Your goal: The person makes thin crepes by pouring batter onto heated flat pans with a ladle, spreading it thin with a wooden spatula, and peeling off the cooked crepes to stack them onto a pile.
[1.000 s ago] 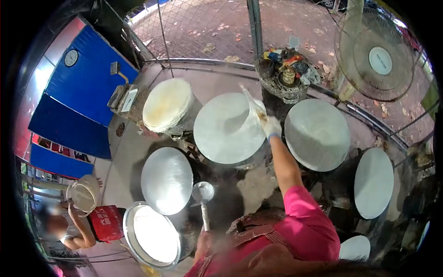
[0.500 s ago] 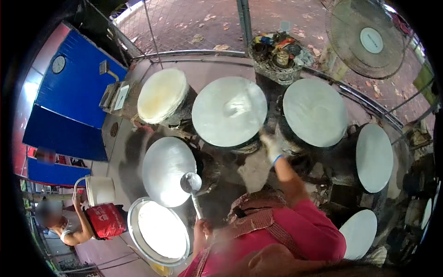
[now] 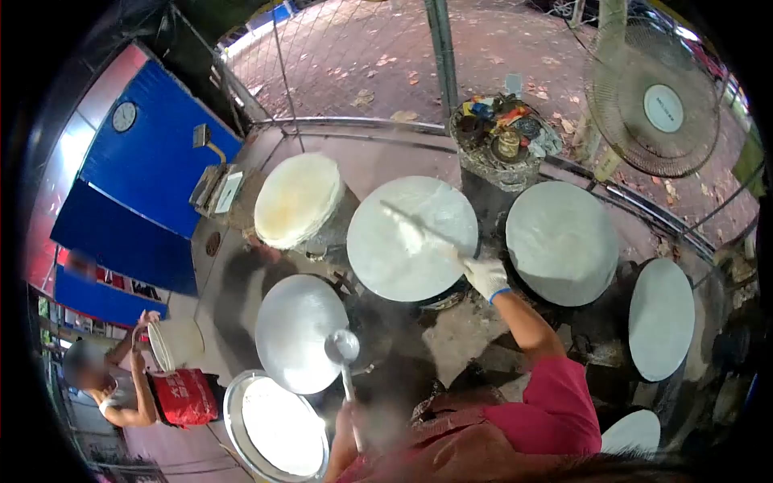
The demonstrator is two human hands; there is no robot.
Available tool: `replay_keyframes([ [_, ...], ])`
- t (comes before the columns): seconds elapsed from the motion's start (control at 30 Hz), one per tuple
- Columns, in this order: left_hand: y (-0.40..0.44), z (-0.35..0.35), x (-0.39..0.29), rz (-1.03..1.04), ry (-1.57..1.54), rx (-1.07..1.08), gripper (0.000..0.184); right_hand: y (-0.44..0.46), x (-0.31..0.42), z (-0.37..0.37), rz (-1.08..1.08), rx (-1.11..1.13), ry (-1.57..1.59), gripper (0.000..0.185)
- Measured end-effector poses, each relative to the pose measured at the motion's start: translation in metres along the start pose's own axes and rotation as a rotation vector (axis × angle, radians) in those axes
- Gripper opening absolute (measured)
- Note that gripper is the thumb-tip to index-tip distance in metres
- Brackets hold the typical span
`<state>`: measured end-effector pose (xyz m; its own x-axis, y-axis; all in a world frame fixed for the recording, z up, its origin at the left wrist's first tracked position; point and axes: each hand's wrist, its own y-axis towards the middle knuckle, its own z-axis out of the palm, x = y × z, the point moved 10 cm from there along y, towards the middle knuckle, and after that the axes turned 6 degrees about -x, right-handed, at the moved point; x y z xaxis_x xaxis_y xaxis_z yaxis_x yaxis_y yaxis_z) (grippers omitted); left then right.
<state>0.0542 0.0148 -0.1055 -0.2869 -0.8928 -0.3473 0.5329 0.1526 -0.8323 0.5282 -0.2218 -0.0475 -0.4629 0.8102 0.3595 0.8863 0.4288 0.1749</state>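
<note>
My right hand (image 3: 485, 278), in a white glove with a blue cuff, is closed around the handle of a batter spreader (image 3: 439, 243). Its pale blade lies across the central round griddle (image 3: 378, 270), over a patch of thick white batter (image 3: 411, 236). My left hand (image 3: 348, 423) grips the handle of a metal ladle (image 3: 342, 346). The ladle's bowl hangs at the lower right edge of a bare, shiny griddle (image 3: 294, 322). Below it stands a metal basin (image 3: 234, 414) filled with white batter. Haze blurs the area around my left hand.
Batter-coated griddles (image 3: 564, 241) curve round to my right; a browned sheet (image 3: 298, 201) covers the back-left one. A cluttered stand (image 3: 503, 165) and a fan (image 3: 660, 109) stand behind. At left, a co-worker (image 3: 125, 394) holds a white bucket (image 3: 179, 344) beside blue panels (image 3: 161, 137).
The view has tilted, so the griddles sit lower in it. My right hand has swept the spreader over the central griddle's batter. My left hand still holds the ladle.
</note>
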Motion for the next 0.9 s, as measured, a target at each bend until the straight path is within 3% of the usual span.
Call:
replay_keyframes([
  [0.03,-0.005,0.032,-0.003,-0.041,-0.066,0.064,0.018,-0.009,0.010,-0.013,-0.088,-0.026,0.012,0.026],
  [0.1,-0.015,0.090,-0.016,-0.149,-0.372,0.051,0.023,-0.015,-0.013,-0.015,-0.007,0.121,-0.114,0.027],
  [0.13,-0.004,0.100,-0.037,0.025,-0.131,-0.015,0.025,-0.013,-0.016,-0.043,0.083,0.054,-0.057,0.027],
  [0.17,0.012,0.112,-0.050,0.051,-0.081,0.003,0.026,-0.017,-0.054,-0.013,0.178,-0.111,0.053,0.029],
  [0.3,0.077,0.165,-0.079,-0.071,-0.122,0.141,0.029,-0.047,-0.011,-0.023,-0.054,0.027,-0.057,0.027],
  [0.43,0.090,0.223,-0.106,0.211,0.027,0.110,0.019,-0.079,-0.057,-0.042,0.225,-0.174,-0.178,0.026],
  [0.47,0.087,0.236,-0.106,0.279,0.069,0.077,0.018,-0.096,-0.037,-0.051,0.120,-0.251,-0.249,0.027],
  [0.5,0.083,0.250,-0.106,0.344,0.115,0.044,0.016,-0.109,-0.025,-0.031,0.044,-0.181,-0.325,0.031],
  [0.53,0.112,0.252,-0.099,0.320,0.150,0.068,0.016,-0.128,-0.034,0.031,0.027,-0.142,-0.380,0.030],
  [0.6,0.142,0.261,-0.073,0.203,0.097,0.073,0.018,-0.148,0.016,0.026,0.065,-0.096,-0.166,0.029],
  [0.63,0.129,0.272,-0.065,0.165,0.099,0.102,0.017,-0.150,0.040,0.012,0.205,-0.065,-0.043,0.029],
  [0.7,0.103,0.274,-0.055,-0.026,0.064,0.258,0.029,-0.156,0.059,0.016,0.242,-0.090,0.108,0.025],
  [0.77,0.060,0.235,-0.054,-0.172,-0.132,0.394,0.020,-0.173,0.079,-0.022,0.121,-0.228,0.122,0.025],
  [0.8,0.038,0.205,-0.070,0.139,-0.029,0.428,0.012,-0.177,0.090,-0.042,0.045,-0.300,0.128,0.026],
  [0.9,0.004,0.141,-0.054,0.168,0.086,0.155,0.013,-0.203,0.114,-0.056,-0.087,-0.447,0.185,0.029],
])
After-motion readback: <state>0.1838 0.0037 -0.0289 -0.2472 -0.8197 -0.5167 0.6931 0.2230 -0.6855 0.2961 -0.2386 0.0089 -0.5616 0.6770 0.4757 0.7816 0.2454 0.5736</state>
